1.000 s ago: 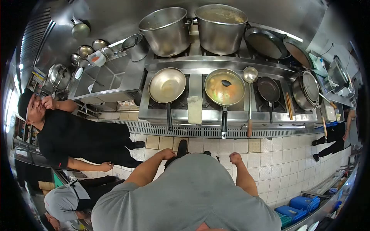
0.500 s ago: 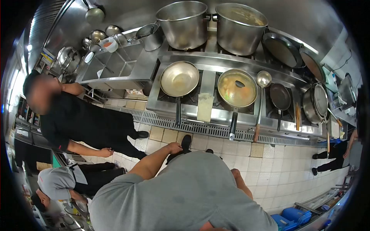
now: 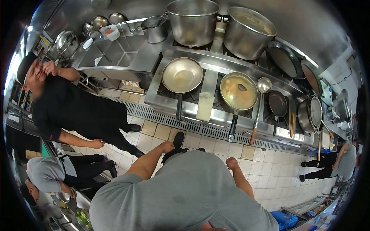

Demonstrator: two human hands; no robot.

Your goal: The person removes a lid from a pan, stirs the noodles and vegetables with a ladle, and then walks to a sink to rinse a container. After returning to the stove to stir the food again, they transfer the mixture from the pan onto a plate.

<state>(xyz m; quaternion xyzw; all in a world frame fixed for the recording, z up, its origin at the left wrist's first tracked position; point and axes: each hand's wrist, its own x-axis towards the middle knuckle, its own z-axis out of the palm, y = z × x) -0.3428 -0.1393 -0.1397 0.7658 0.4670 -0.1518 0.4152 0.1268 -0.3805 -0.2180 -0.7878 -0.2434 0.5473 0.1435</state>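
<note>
My left hand (image 3: 167,147) hangs in front of my body, over the tiled floor near my dark shoe (image 3: 178,139). Its fingers are curled in, and nothing shows in them. On the other side, my right hand (image 3: 232,163) is closed in a loose fist with nothing visible in it. Neither hand touches the stove (image 3: 185,115). Nearest on the stove are a pale, bare-looking frying pan (image 3: 182,75), a folded cloth (image 3: 206,107), and a pan of cloudy liquid (image 3: 239,91) with pieces of food and a dark oval thing in it. A ladle (image 3: 264,85) lies right of that pan.
Two large stockpots (image 3: 192,27) stand at the back. A small dark pan (image 3: 278,104) and chopsticks (image 3: 292,123) lie at the right. A sink (image 3: 104,50) is at the left. A co-worker in black (image 3: 81,109), another in grey (image 3: 46,173) and a person (image 3: 345,159) stand around.
My view has shifted slightly. My right hand has come into sight from behind my body. The co-worker in black now holds a hand near the face. My left hand stays low.
</note>
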